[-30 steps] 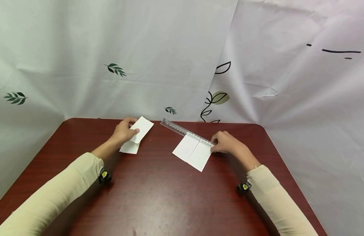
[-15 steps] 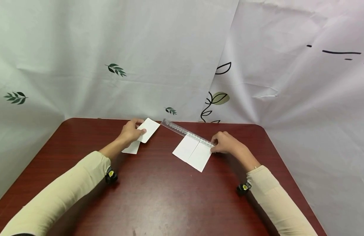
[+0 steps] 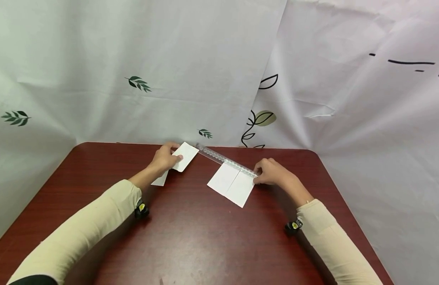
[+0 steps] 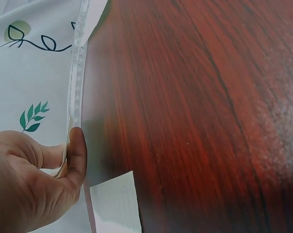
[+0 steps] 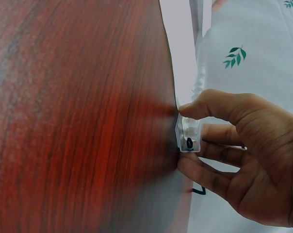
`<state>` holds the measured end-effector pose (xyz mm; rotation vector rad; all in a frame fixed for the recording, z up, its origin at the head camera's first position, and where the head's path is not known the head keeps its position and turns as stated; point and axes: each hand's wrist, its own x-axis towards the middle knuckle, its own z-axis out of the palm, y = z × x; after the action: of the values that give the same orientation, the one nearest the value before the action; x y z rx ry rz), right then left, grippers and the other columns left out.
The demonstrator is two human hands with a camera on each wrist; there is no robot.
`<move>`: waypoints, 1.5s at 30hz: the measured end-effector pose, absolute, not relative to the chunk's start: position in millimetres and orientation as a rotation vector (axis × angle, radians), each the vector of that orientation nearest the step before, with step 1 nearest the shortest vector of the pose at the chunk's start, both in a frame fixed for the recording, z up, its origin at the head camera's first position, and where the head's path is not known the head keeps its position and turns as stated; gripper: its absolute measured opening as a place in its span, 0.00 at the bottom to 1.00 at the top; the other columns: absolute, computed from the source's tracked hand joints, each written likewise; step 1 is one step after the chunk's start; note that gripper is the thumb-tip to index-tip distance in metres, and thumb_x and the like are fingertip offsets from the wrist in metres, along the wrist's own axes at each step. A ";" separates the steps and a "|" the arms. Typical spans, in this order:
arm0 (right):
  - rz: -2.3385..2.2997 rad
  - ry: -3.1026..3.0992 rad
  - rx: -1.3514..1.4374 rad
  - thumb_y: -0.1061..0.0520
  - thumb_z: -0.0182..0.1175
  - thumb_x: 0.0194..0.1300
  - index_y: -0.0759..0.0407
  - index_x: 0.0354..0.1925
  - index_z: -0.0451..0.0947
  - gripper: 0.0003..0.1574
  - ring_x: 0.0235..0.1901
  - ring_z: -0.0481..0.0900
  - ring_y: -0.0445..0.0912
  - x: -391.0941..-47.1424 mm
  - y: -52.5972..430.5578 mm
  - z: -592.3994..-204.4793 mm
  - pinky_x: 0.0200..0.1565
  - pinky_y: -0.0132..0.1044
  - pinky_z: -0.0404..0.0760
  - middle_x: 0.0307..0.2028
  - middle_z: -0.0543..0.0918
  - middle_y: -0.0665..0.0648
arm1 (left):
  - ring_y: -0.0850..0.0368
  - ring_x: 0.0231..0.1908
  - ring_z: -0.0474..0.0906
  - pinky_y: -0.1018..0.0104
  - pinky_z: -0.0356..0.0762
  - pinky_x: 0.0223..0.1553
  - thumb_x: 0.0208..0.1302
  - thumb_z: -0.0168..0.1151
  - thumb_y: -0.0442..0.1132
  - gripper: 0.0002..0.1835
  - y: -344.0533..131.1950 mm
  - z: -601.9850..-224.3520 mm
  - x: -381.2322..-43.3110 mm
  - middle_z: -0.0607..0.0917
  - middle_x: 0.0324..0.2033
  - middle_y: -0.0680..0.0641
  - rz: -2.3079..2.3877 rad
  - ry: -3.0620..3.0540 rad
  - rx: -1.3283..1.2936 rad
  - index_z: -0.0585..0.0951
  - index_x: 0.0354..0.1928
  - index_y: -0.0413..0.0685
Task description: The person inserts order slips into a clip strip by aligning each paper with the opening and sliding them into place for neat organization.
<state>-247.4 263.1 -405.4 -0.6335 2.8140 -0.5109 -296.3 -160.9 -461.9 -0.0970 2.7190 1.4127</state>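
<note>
My left hand (image 3: 164,158) pinches a small white sheet of paper (image 3: 186,156) between thumb and fingers; the left wrist view shows it edge-on. Another white paper (image 3: 160,180) lies on the table just below that hand, with faint pencil marks on it in the left wrist view. My right hand (image 3: 272,171) pinches the right end of a long clear plastic strip (image 3: 213,154) with a row of round shapes along it. White paper (image 3: 222,179) with a dark line across its middle lies along the strip's near edge. The held sheet's corner overlaps the strip's far left end in the head view.
The dark red wooden table (image 3: 205,237) has rounded far corners. A white cloth backdrop (image 3: 190,79) with leaf prints hangs right behind its far edge and along the sides. A small black wrist camera (image 3: 141,209) sits under the left sleeve.
My left hand has moved right with its sheet, bringing it up to the strip's left end and away from the paper on the table. The right hand, strip and its paper have stayed put.
</note>
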 end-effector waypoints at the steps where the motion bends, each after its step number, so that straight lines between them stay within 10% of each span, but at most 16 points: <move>1: -0.511 2.814 -0.636 0.59 0.75 0.56 0.60 0.39 0.91 0.10 0.33 0.76 0.44 -247.6 263.2 -405.6 0.40 0.38 0.77 0.32 0.86 0.52 | 0.45 0.47 0.82 0.58 0.87 0.43 0.76 0.74 0.39 0.32 -162.9 -467.8 -301.2 0.82 0.58 0.33 1.412 2.725 -0.091 0.77 0.78 0.45; 18: -0.499 2.820 -0.630 0.57 0.76 0.56 0.59 0.39 0.92 0.11 0.33 0.77 0.44 -249.1 264.2 -409.7 0.40 0.37 0.78 0.32 0.87 0.51 | 0.37 0.61 0.79 0.49 0.82 0.61 0.82 0.66 0.36 0.31 -136.5 -431.1 -268.3 0.78 0.68 0.27 1.393 2.679 -0.088 0.72 0.81 0.37; 45: -0.579 2.795 -0.689 0.54 0.75 0.56 0.58 0.39 0.92 0.12 0.33 0.79 0.45 -255.3 270.1 -413.7 0.40 0.39 0.80 0.32 0.88 0.52 | 0.43 0.53 0.79 0.57 0.83 0.53 0.80 0.68 0.35 0.27 -127.7 -438.9 -281.5 0.81 0.60 0.32 1.355 2.697 -0.107 0.78 0.77 0.38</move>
<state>-255.3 270.1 -413.7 -0.6886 2.7951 -0.5795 -281.5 -127.7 -438.9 -0.1071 2.6974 1.3546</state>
